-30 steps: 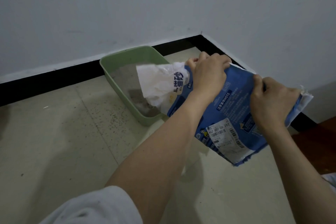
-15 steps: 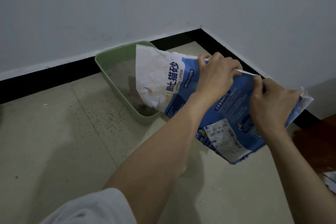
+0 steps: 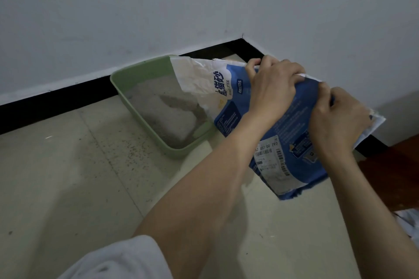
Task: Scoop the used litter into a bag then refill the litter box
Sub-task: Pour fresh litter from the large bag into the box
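Observation:
A blue and white litter bag point(image 3: 235, 102) is tipped sideways in the air, its white open end over the right side of a green litter box point(image 3: 127, 88). My left hand point(image 3: 272, 88) grips the bag near its middle from above. My right hand point(image 3: 337, 120) grips the bag's rear end by the crumpled seam. Grey litter point(image 3: 158, 111) covers the floor of the box, and a darker stream runs down from the bag's mouth onto it. The box stands on the floor in the room's corner, against the wall.
Pale floor tiles point(image 3: 68, 176) left of the box carry scattered dark litter grains. A black skirting board point(image 3: 56, 102) runs along both walls. A dark red-brown surface point(image 3: 394, 172) lies at the right edge, with something white point(image 3: 410, 222) below it.
The bag's white open end has lifted and unfolded over the box, and both hands have shifted slightly right. More of the litter in the box shows now.

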`<state>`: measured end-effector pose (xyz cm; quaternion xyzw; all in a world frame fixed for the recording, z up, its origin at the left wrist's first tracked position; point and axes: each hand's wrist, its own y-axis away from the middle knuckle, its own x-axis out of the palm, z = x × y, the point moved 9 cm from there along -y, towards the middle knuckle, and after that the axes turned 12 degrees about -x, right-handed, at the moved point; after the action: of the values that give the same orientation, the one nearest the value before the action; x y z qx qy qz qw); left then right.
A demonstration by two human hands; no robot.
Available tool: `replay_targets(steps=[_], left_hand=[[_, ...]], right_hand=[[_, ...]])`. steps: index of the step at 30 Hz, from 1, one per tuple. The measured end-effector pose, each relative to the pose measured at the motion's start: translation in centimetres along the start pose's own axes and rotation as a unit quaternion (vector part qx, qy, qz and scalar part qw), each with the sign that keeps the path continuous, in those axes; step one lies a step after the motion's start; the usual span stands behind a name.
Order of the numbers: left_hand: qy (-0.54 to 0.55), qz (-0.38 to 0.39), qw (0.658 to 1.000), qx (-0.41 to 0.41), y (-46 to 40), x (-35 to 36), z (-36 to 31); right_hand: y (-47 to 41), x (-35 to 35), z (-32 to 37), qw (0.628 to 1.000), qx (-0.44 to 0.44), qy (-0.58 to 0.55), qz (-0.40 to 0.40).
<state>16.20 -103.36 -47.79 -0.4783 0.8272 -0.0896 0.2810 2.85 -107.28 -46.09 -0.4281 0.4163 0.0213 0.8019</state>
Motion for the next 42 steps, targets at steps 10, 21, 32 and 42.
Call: replay_targets(steps=[10,21,32,42], left_hand=[[0.032,0.062,0.996,-0.062,0.0,0.8,1.8],[0.099,0.081,0.988,-0.086,0.8,1.4,0.0],[0.156,0.107,0.976,-0.108,1.7,3.3,0.0],[0.168,0.102,0.975,-0.1,1.3,3.2,-0.4]], right_hand=[[0.3,1.4,-0.1,0.999,0.004,-0.016,0.03],[-0.2,-2.2,0.3,0.998,-0.021,0.049,0.023],[0.7,-2.9,-1.2,0.998,0.001,0.059,0.037],[0.3,-3.5,-1.2,0.997,0.003,0.07,0.026]])
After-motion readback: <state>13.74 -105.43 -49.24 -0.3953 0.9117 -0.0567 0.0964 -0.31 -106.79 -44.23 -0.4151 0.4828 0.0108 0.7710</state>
